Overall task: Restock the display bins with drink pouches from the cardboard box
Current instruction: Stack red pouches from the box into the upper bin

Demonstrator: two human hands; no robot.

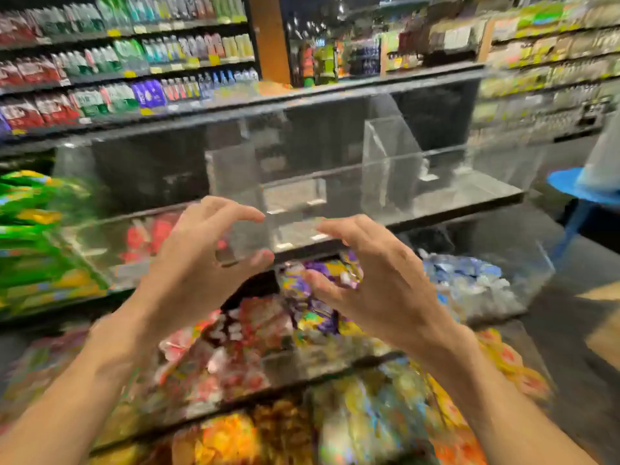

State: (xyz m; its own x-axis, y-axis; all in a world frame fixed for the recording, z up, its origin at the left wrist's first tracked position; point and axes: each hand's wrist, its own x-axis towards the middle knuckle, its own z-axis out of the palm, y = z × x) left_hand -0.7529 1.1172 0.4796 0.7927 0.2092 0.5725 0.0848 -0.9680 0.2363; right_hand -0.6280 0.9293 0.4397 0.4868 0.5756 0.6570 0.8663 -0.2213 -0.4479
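Note:
My left hand and my right hand hover side by side in front of the tiered display, fingers spread and loosely curved, holding nothing. Behind them a clear acrylic bin on the upper shelf has bare compartments. Below my hands, purple and yellow drink pouches fill one bin, red and pink pouches another, and silver-blue pouches one to the right. Red pouches show in a bin behind my left hand. No cardboard box is in view. The whole frame is motion-blurred.
Green and yellow packs fill the left end of the display. Orange and yellow packs lie in the lowest tier. Shelves of bottled drinks stand at the back left, and a blue stool-like object at the right.

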